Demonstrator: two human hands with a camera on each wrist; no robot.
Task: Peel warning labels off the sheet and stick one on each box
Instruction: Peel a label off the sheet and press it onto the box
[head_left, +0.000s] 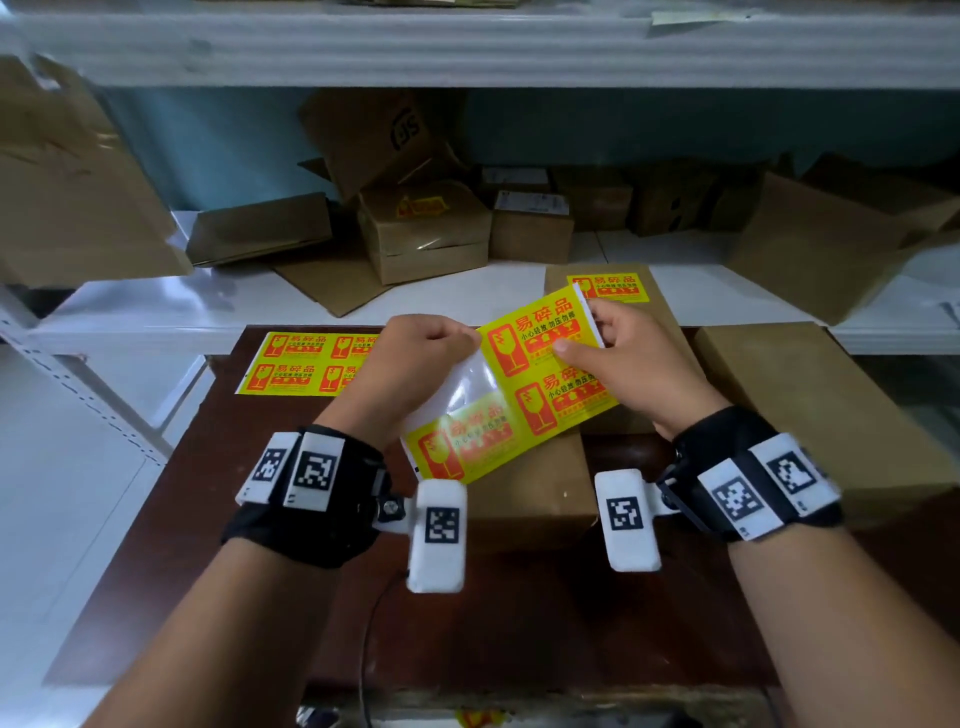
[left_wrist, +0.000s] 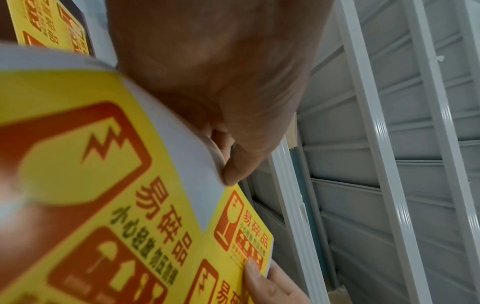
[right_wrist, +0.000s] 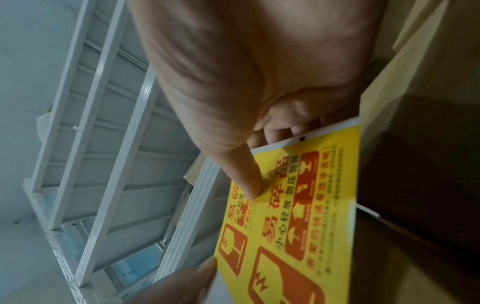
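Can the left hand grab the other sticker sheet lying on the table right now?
Probably not yet. The left hand is busy pinching the held sheet where a label is gone. The spare sheet lies flat just left of it with nothing on top, so once it lets go, the way looks free.

Held sheet (head_left: 524, 384) above box (head_left: 530, 483); spare sheet (head_left: 306, 364) left.

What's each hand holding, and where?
Both hold the label sheet: left hand pinches its bare top-left backing, right hand grips its top-right edge.

Dark wooden table (head_left: 218, 519) with cardboard boxes (head_left: 810, 410) and spare label sheet (head_left: 306, 361).
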